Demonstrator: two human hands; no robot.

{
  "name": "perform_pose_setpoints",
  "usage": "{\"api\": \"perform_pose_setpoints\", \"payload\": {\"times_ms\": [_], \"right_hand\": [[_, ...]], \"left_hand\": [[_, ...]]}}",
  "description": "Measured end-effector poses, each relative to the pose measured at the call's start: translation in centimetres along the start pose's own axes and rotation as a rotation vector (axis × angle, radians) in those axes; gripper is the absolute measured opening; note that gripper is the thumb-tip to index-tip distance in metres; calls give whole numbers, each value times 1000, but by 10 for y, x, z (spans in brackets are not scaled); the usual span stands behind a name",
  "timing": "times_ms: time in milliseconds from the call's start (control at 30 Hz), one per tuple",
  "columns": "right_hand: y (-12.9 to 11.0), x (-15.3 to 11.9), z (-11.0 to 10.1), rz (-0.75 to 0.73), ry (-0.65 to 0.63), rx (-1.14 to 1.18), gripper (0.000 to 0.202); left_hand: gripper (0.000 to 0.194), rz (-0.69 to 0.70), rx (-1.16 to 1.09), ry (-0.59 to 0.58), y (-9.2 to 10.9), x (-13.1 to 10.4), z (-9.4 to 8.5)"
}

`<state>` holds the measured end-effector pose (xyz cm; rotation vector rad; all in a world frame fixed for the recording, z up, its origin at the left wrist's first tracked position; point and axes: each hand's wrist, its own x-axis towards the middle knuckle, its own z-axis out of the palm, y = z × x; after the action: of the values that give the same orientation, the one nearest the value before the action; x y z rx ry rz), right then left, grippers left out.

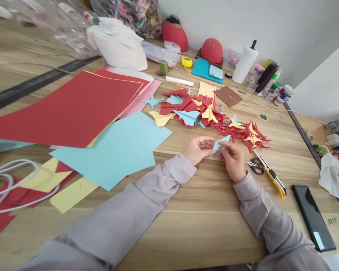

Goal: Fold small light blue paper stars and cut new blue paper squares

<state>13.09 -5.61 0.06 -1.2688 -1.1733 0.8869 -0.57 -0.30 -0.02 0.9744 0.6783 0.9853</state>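
Note:
Between my hands is a small piece of folded light blue paper (222,141), held just above the wooden table. My left hand (198,149) pinches its left side between thumb and fingers. On the right side, my right hand (233,159) grips its lower edge with thumb and fingertips. Just beyond lies a pile of red, yellow and blue folded paper pieces (192,107), several shaped like planes or stars. Its right end holds small red paper stars (243,131) with a few yellow ones. Scissors (255,165) lie right of my right hand.
A yellow utility knife (274,181) has its blade out beside the scissors. A black phone (313,216) lies at the right. Large red paper sheets (64,109) and blue paper (110,150) cover the left. White cable (22,203), bottles (267,77) and a yellow tape measure (187,62) surround the work area.

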Motion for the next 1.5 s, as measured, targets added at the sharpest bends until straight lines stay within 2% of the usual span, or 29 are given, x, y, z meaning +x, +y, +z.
{"api": "perform_pose_setpoints", "payload": {"times_ms": [200,467,700,1500], "right_hand": [[-3,0,0,47,14,30,20],[0,3,-2,129,-10,124,19],[-1,4,-3,215,33,187,25],[0,3,-3,183,14,176,20]], "left_hand": [[38,31,21,-13,1,-1,0],[32,-19,107,-11,1,-3,1],[27,-10,50,-58,4,-5,3],[19,-24,51,-47,7,-6,4]]}}
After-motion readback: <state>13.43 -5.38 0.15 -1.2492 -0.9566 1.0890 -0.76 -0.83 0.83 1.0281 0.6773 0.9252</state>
